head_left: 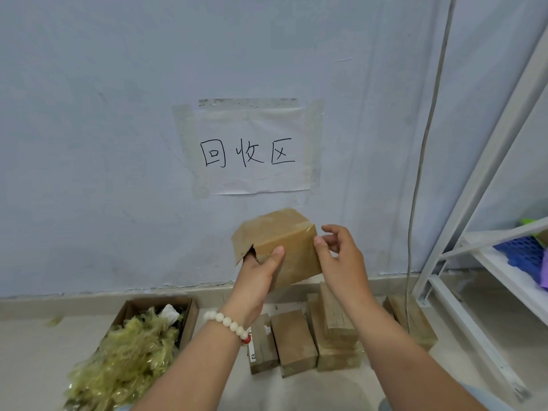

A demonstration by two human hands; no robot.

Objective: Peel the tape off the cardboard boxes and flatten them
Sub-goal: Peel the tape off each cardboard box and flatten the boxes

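Head view: a person stands facing a pale wall [89,114] and holds one cardboard box [296,256] up in front of it, below a paper sign [247,152] taped to the wall and bearing handwritten characters. The box is tilted, glossy with tape over its faces, and one flap at its left end stands partly open. The left hand [258,274] grips the box from beneath, thumb laid flat on the near face and fingers reaching behind the open flap; a bead bracelet [229,323] sits on that wrist. The right hand [344,262] is at the box's right edge, thumb tip touching the upper corner and fingers loosely curled just beside it; whether it pinches a tape end cannot be told. On the floor at lower left an open carton [189,315] is filled with crumpled yellowish tape [127,360], which spills over its near side. Below the hands, further taped boxes [293,342] lie side by side on the floor, with two more stacked just to their right. A white metal rack [504,262] stands at the right, holding a blue perforated basket [522,250]. A cable [421,173] runs down the wall beside the rack.
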